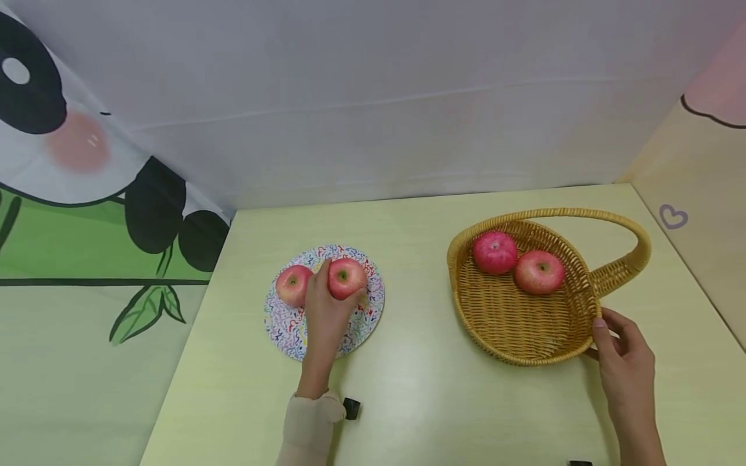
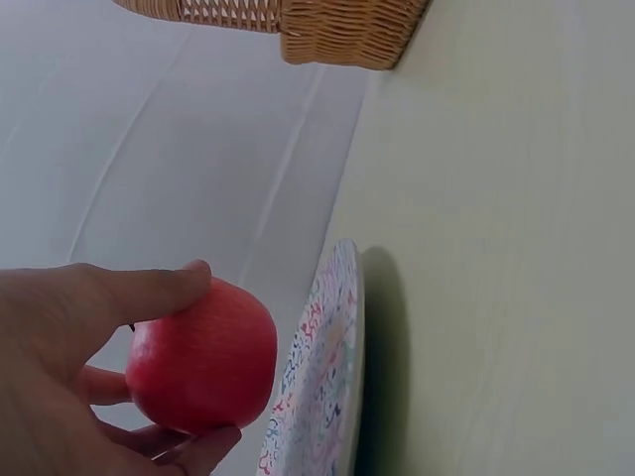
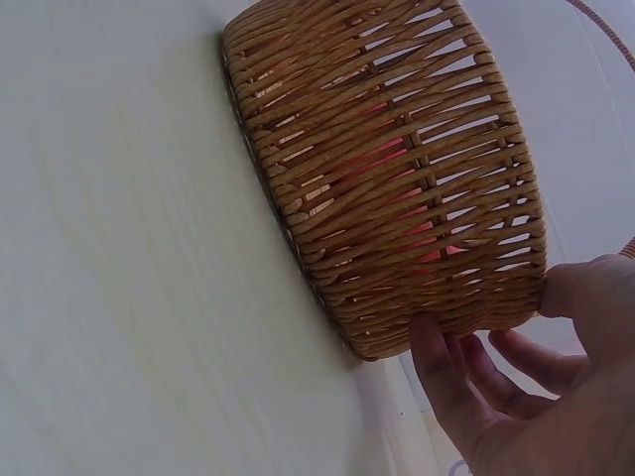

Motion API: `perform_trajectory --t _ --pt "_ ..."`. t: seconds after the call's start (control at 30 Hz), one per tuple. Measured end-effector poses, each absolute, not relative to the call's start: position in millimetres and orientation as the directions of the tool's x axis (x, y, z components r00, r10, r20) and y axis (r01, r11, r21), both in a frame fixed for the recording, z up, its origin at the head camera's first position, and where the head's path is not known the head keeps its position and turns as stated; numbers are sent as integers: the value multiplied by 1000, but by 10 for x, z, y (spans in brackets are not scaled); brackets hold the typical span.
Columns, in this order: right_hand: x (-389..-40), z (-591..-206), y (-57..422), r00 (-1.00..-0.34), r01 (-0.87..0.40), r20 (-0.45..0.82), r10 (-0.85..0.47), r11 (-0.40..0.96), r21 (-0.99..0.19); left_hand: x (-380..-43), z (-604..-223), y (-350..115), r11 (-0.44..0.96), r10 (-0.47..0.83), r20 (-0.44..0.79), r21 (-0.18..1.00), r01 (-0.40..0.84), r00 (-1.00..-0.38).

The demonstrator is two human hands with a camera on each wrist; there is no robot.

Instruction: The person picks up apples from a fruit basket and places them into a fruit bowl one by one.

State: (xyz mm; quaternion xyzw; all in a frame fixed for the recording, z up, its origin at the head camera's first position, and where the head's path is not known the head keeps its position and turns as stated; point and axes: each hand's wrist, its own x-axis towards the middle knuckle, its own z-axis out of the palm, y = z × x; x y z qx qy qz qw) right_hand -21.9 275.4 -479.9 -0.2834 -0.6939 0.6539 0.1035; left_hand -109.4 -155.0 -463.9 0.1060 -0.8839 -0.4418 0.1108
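Note:
My left hand [image 1: 327, 310] grips a red apple [image 1: 347, 278] over the patterned round plate [image 1: 285, 333]. In the left wrist view, thumb and fingers curl round this apple [image 2: 203, 357], which shows above the level of the plate's rim [image 2: 347, 347]. Another apple [image 1: 293, 285] sits on the plate, left of the hand. On the right stands a wicker basket [image 1: 519, 323] with a tall handle, holding two apples, one deeper pink [image 1: 494, 252] and one paler red [image 1: 539, 272]. My right hand [image 1: 626, 356] holds the basket's near right side, thumb at the rim and fingers against the woven wall [image 3: 397, 198].
The pale table [image 1: 408, 388] runs between plate and basket. Behind it hangs a white cloth backdrop [image 1: 408, 129], with a printed cartoon sheet [image 1: 87, 239] at the left. The basket's handle [image 1: 618, 223] arches out to the right. A small black piece [image 1: 351, 408] shows beside the left sleeve.

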Motion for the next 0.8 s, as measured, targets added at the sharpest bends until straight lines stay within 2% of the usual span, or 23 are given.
perform_trajectory --t 0.47,0.8 --pt "-218 -4805 2765 -834 228 -197 516 -4 -974 -1179 -4729 -1557 622 -265 -20 760 -187 -964" --pt "-228 -4809 2745 -817 236 -199 541 -2 -972 -1193 -4688 -1533 659 -194 -58 732 -174 -979"
